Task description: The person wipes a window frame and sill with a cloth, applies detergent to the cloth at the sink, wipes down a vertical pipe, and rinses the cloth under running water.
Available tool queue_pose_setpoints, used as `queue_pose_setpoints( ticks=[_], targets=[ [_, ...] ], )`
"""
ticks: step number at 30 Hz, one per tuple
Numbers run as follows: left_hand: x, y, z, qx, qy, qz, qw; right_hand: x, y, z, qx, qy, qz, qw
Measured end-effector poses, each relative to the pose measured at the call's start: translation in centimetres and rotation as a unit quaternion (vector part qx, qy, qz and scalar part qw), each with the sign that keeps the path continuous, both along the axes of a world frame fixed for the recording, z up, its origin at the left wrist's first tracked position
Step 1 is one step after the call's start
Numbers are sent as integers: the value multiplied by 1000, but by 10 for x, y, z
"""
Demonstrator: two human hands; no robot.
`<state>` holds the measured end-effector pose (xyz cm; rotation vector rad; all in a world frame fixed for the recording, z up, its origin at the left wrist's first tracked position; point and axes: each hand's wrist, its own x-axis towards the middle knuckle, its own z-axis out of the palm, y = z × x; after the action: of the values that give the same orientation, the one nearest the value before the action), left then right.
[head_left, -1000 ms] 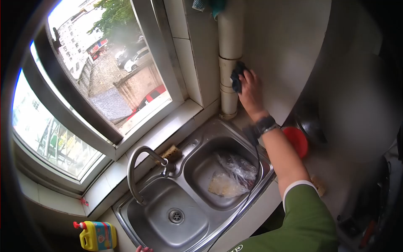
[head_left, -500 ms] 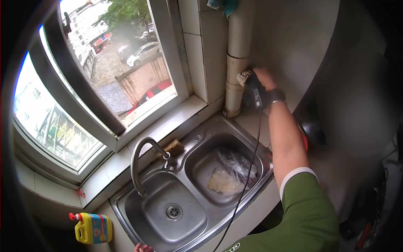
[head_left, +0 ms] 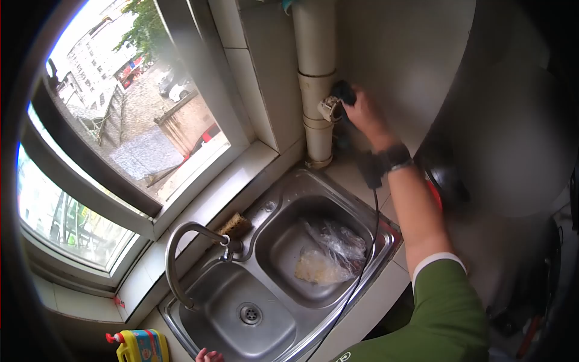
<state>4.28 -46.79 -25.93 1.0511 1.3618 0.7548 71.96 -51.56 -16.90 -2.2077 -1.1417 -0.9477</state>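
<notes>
My right hand [head_left: 366, 119] is wrapped round a black corded device [head_left: 344, 93]. The device's front is against or close by the short branch stub [head_left: 330, 109] of the beige vertical pipe [head_left: 316, 51]; I cannot tell if they touch. A blurred dark block [head_left: 370, 172] hangs below my wrist, and a black cable [head_left: 362, 265] runs from it across the sink's right side. At the bottom edge only the fingertips of my left hand [head_left: 209, 356] show, loosely apart by the sink's front rim, with nothing visible in them.
A double steel sink [head_left: 301, 298] lies below, with a curved faucet [head_left: 172, 253] and a sponge [head_left: 234, 226] behind it. Crumpled clear plastic bags [head_left: 338, 247] rest in the right basin. A yellow bottle with a red pump [head_left: 142, 347] stands left, below an open window [head_left: 136, 223].
My right hand has turned, and the device's head now faces the pipe stub. The dark block and cable hang lower. The view has shifted a little, while my left hand stays at the bottom edge.
</notes>
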Motion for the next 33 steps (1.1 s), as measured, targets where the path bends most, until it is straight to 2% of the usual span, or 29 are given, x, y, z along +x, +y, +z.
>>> queue_pose_setpoints(
  ticks=[1,4,6,8,9,11,13,14,17,20,23,26,28,30,31,33],
  targets=[
    [8,0,4,-4,1,-2,1000,9,2,0,-58,40,-35,997],
    [14,5,2,4,-17,-14,1000,11,10,26,36,219,-19,975],
    [12,4,1,6,-25,-20,999,24,1,21,15,186,63,980],
    [13,1,8,0,-23,-24,999,40,3,1,50,260,107,959],
    [14,-2,13,5,-22,-23,999,52,9,-17,98,346,107,927],
    [18,-7,21,20,-28,-20,999,53,7,-12,206,486,129,840],
    [5,-5,17,25,-33,-24,999,27,-6,-18,313,599,165,718],
    [1,-5,16,26,-33,-26,999,17,-4,-21,372,560,209,710],
    [0,-6,20,25,-24,-6,999,3,-4,-20,328,382,237,831],
    [-2,-5,12,25,-22,-10,999,-2,-12,0,315,592,251,698],
    [6,-10,13,22,-26,-21,999,42,-2,-8,203,515,266,789],
    [2,-9,12,24,-24,-28,999,49,12,-3,179,522,195,811],
    [3,-13,18,31,-12,-28,999,43,19,10,45,394,61,916],
    [7,-20,32,40,8,-22,999,43,24,3,41,269,-7,962],
    [6,-23,35,41,5,-18,999,57,34,-24,105,215,-8,971],
    [6,-26,38,43,-6,-11,999,79,39,-54,137,183,-15,973]
  ],
)
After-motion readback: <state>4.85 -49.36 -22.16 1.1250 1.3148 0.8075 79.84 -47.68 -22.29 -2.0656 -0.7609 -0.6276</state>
